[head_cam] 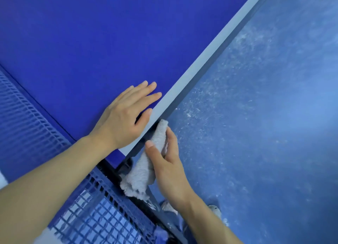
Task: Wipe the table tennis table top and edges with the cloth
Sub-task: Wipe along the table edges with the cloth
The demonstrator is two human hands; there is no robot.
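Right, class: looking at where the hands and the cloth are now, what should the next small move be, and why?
Probably slide the cloth along the side edge, away from the net. The right hand holds it against that edge near the net, the left hand lies flat on the table top, and most of the edge stretches ahead.

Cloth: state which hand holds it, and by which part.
The right hand grips the cloth around its middle, thumb on top; its upper end meets the table edge. The left hand rests flat on the table top, holding nothing.
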